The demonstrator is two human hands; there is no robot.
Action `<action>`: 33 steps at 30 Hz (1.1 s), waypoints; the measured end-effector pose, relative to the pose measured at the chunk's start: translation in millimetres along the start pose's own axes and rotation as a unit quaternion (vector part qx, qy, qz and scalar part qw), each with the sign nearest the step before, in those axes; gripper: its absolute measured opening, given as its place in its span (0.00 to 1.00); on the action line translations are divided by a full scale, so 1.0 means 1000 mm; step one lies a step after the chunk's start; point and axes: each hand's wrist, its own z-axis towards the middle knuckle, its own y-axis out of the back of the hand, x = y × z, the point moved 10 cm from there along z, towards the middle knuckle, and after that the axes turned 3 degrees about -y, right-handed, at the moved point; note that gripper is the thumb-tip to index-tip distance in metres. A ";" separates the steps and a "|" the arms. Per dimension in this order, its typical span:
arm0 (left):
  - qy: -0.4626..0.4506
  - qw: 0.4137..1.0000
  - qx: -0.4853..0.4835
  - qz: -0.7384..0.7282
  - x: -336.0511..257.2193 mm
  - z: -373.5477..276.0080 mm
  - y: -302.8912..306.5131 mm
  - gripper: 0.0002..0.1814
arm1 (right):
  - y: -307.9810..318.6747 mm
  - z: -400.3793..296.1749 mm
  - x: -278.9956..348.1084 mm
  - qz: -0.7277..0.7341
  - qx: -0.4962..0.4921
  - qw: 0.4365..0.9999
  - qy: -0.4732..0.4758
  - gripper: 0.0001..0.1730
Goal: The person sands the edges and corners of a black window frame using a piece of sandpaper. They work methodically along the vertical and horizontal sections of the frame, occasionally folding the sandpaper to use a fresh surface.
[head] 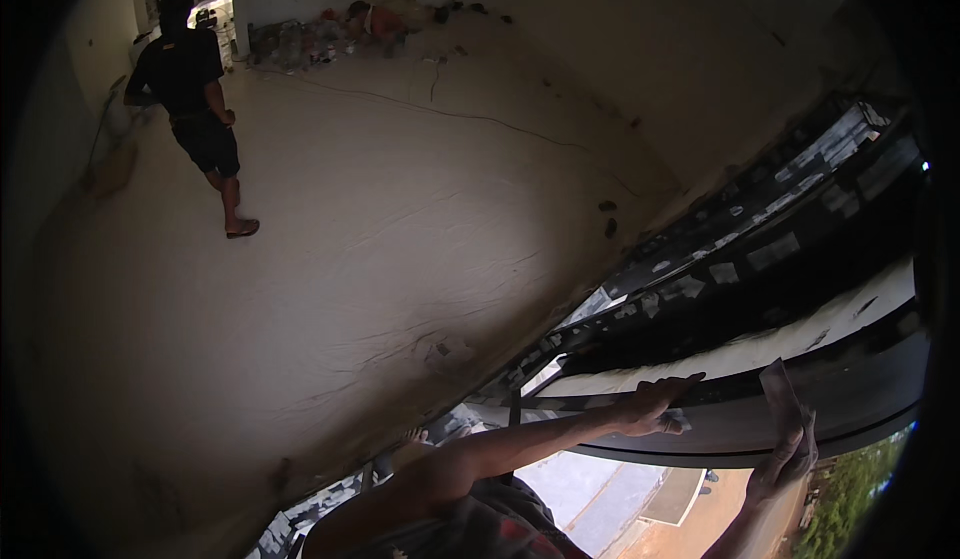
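At the lower right, my left hand (pixel 658 407) reaches across to a dark frame member (pixel 720 428), its fingers extended along it. A small pale piece lies by its fingertips; whether the hand grips it, I cannot tell. Farther right, my right hand (pixel 787 450) is closed around a flat, pale strip or sheet (pixel 778 386) that sticks up from the fingers. Both hands are near the dark curved frame with patchy grey and white marks. Which hand is which is judged from the arms' positions.
A person (pixel 180 71) in dark clothes stands at the upper left near a doorway. A cable (pixel 450 114) crosses the pale floor (pixel 337 206). Bottles and mixed items (pixel 300 45) lie along the far wall. Below the frame, the ground outside shows, with paving (pixel 592 491) and green plants (pixel 851 499).
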 end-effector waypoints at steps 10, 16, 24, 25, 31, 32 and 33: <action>-0.041 0.899 -0.215 -0.378 -0.021 -0.053 0.026 0.34 | -0.169 -0.130 -0.051 0.345 -0.084 0.825 -0.440 0.34; -0.027 0.905 -0.275 -0.322 -0.048 -0.070 0.065 0.14 | -0.198 -0.125 -0.034 0.563 -0.039 0.680 -0.469 0.27; -0.131 0.891 -0.416 0.127 -0.088 -0.054 0.113 0.17 | -0.014 -0.159 -0.043 0.040 -0.496 0.858 -0.124 0.25; -0.138 0.922 -0.355 0.064 -0.083 -0.033 0.103 0.21 | 0.003 -0.154 -0.042 0.018 -0.551 0.834 -0.036 0.25; -0.183 0.979 -0.072 0.061 -0.126 0.039 0.019 0.31 | 0.012 -0.107 -0.083 -0.135 -0.440 0.886 -0.053 0.25; -0.195 0.977 -0.066 0.053 -0.134 0.047 0.018 0.32 | 0.009 -0.100 -0.081 -0.137 -0.423 0.896 -0.009 0.25; -0.205 0.976 -0.058 0.042 -0.146 0.054 0.022 0.34 | 0.003 -0.095 -0.079 -0.142 -0.403 0.904 0.031 0.25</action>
